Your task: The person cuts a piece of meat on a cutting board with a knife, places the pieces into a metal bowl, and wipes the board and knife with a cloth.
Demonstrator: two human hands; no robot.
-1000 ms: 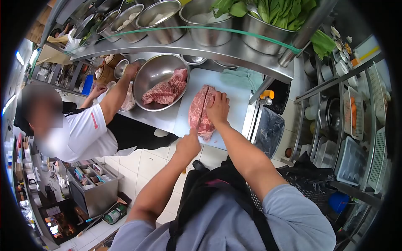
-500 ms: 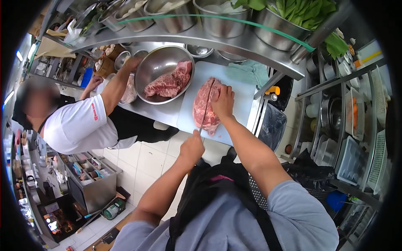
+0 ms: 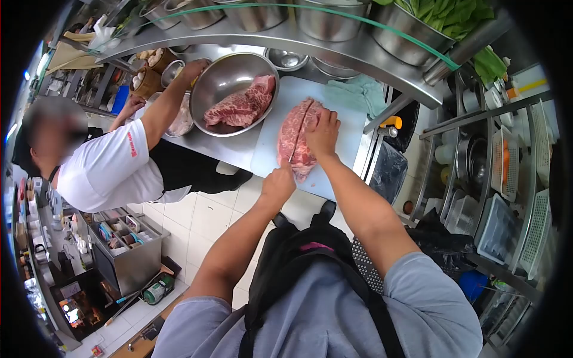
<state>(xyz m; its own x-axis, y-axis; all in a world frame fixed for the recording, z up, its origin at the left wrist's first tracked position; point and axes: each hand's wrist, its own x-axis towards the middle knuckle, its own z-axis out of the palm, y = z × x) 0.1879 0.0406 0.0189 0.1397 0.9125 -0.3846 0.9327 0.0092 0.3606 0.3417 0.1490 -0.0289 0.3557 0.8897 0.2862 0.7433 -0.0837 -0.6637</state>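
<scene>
A large piece of raw meat [image 3: 289, 132] lies on the white cutting board [image 3: 265, 156], with a long dark cut line running down its length. My left hand [image 3: 279, 184] is closed round the handle of a knife [image 3: 290, 159], close against the near end of the meat. Most of the blade is sunk in the cut or hidden. On the meat's right side, my right hand [image 3: 323, 134] presses down and grips it with bent fingers. Left of the board, a steel bowl [image 3: 230, 74] holds more raw meat [image 3: 240, 112].
A co-worker in a white shirt [image 3: 110, 164] reaches over the counter at left. Behind the board are a green cloth [image 3: 357, 95] and small steel bowls [image 3: 286, 58]. A steel shelf [image 3: 334, 45] with several metal containers overhangs the counter. Racks with baskets [image 3: 506, 161] stand at right.
My left hand has moved forward to the meat's near end, pushing the knife along the cut. My right hand still holds the meat. The camera view has shifted slightly.
</scene>
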